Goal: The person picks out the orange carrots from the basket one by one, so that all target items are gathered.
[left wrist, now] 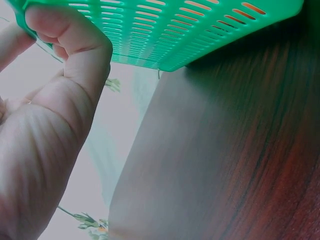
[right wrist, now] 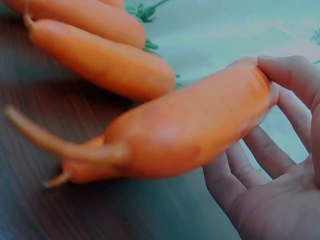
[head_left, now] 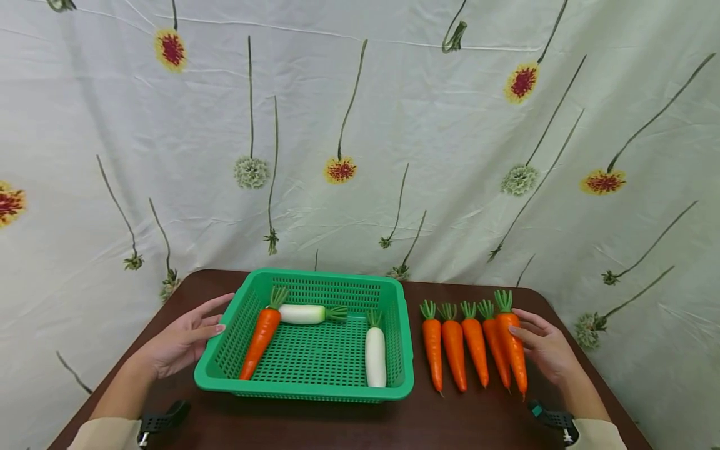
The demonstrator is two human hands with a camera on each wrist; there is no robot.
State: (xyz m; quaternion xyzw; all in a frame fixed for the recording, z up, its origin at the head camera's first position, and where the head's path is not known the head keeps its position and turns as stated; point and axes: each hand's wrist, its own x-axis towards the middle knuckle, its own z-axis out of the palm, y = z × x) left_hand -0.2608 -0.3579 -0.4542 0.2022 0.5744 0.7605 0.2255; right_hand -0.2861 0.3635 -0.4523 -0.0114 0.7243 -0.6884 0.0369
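My left hand (head_left: 185, 337) grips the left rim of a green plastic basket (head_left: 309, 392), its thumb (left wrist: 60, 25) against the outer wall. Inside the basket lie a carrot (head_left: 263, 337) on the left, a white radish (head_left: 302, 314) lying crosswise at the back and another white radish (head_left: 375, 357) pointing lengthwise at the right. My right hand (head_left: 548, 347) pinches the rightmost carrot (head_left: 510, 344) near its leafy end between thumb and fingers. In the right wrist view this held carrot (right wrist: 185, 130) overlaps a neighbouring carrot (right wrist: 87, 167) beneath it.
Left of the held carrot, several carrots (head_left: 452, 347) lie side by side in a row, green tops toward the back. Everything stands on a dark brown wooden table (head_left: 315, 431). Behind its far edge hangs a pale cloth (head_left: 315, 219) with printed flowers.
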